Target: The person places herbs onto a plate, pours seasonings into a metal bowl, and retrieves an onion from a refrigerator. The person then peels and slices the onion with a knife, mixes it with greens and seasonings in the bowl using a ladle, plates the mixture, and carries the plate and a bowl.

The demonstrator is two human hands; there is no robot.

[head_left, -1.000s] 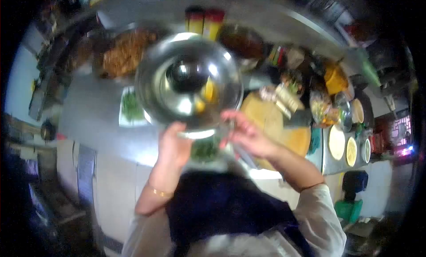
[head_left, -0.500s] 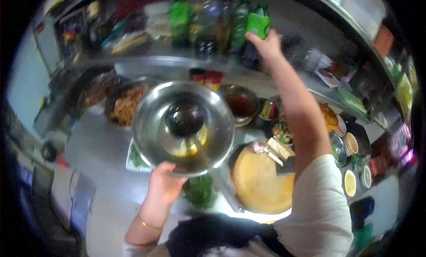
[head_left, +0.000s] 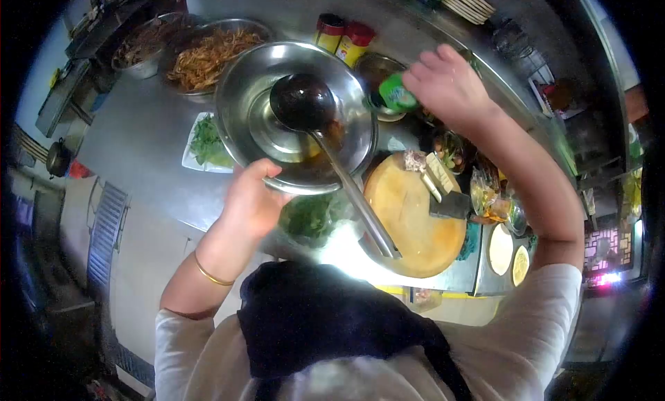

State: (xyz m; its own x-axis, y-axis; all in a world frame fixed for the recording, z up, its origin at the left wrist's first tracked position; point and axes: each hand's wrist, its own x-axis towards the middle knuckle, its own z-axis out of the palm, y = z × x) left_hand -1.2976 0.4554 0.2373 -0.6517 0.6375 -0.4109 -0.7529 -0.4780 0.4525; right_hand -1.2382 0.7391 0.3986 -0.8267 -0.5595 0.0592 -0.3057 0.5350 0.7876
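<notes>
My left hand grips the near rim of a large steel bowl, thumb on top of the edge. Inside the bowl lies a steel ladle with a dark, shiny round head; its long handle sticks out over the near right rim. A little yellowish-brown liquid shows at the bowl's bottom. My right hand is closed around a bottle with a green label. The bottle is tipped sideways, its dark neck end pointing left at the bowl's right rim. Whether anything flows out, I cannot tell.
A round wooden chopping board holds a cleaver and pale cut pieces. Leafy greens fill a white dish. Behind stand a steel bowl of brown shredded food and two jars. A bag of greens lies near my body.
My right hand has come down from the back shelf with the green-labelled bottle, now tipped beside the bowl. My left hand still holds the bowl; the view has tilted down.
</notes>
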